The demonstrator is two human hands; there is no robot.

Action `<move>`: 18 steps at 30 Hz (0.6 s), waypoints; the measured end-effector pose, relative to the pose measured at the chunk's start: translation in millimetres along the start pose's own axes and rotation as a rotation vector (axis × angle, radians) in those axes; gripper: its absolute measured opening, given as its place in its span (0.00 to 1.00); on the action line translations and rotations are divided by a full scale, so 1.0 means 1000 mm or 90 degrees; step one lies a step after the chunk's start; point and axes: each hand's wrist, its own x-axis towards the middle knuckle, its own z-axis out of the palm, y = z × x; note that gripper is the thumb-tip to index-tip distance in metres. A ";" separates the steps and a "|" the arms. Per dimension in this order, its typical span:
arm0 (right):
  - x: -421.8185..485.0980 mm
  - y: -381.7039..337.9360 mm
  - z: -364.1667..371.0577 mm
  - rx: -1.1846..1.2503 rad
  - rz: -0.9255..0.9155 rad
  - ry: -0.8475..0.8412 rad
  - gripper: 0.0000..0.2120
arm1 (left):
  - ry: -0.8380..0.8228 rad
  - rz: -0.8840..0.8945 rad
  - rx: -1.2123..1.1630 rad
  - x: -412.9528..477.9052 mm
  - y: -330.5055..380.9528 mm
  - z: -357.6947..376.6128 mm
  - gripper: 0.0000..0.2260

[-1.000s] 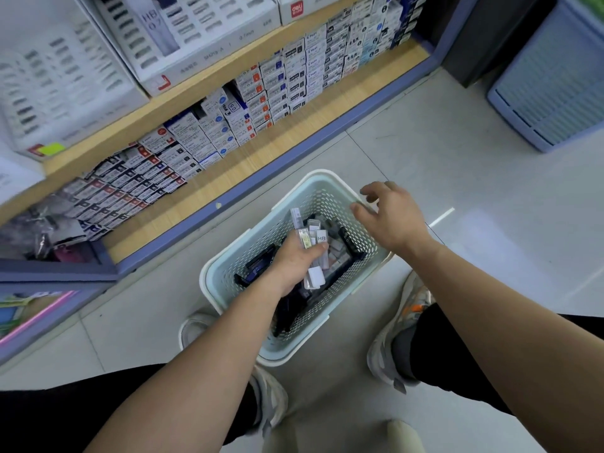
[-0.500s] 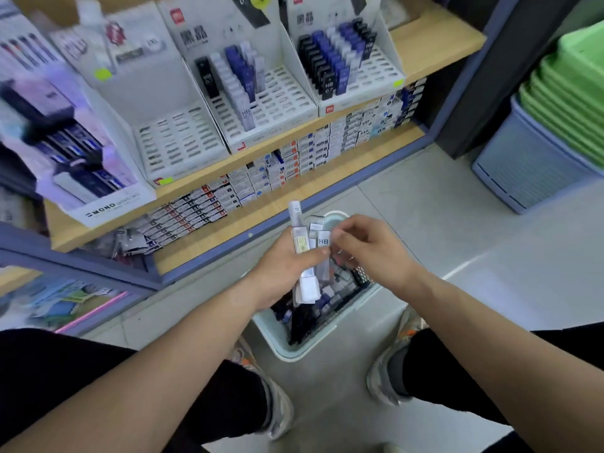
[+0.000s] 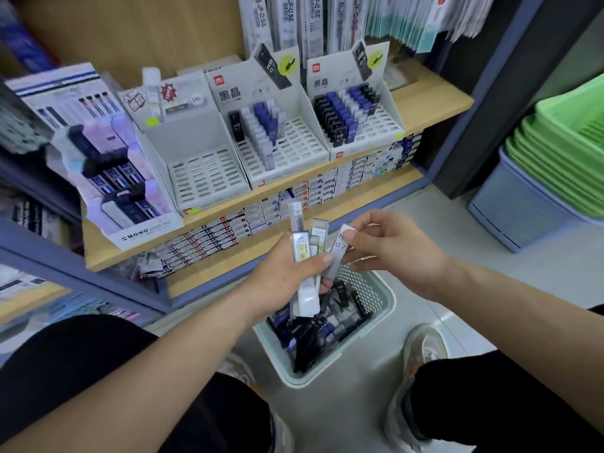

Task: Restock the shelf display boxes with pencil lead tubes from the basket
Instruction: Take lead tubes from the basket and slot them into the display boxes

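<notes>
Left hand (image 3: 287, 276) is gripping a fanned bunch of pencil lead tubes (image 3: 305, 256), fist closed round their lower halves so the labelled tops are standing clear, probably to let each be read and drawn out singly. Right hand (image 3: 389, 250) is pinching the top of 1 grey tube marked HB 0.7 (image 3: 338, 251) between thumb and forefinger, the tube lying at the right edge of the bunch and apparently being teased away from it. Both hands are working directly above the pale basket (image 3: 382, 302), which is sitting on the floor between the person's shoes and is holding a loose heap of further tubes, mostly dark. Display boxes are standing in a row on the wooden shelf (image 3: 434, 103): the middle-left box (image 3: 202, 171) is showing only bare slots, the centre box (image 3: 277, 138) is carrying a few rows of white, blue and black tubes, and the right box (image 3: 356, 122) is partly filled. Small cartons are lining the shelf below. Grey tile floor (image 3: 490, 289) is running rightward to a stack of green baskets (image 3: 562, 158).
</notes>
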 end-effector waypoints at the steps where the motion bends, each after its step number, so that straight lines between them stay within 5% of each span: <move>1: 0.003 0.001 -0.001 -0.002 -0.011 0.022 0.04 | 0.014 -0.019 -0.014 0.004 -0.003 -0.001 0.14; 18: 0.115 -0.029 -0.002 -0.102 -0.174 0.186 0.04 | 0.170 -0.016 -0.074 0.044 0.015 -0.050 0.10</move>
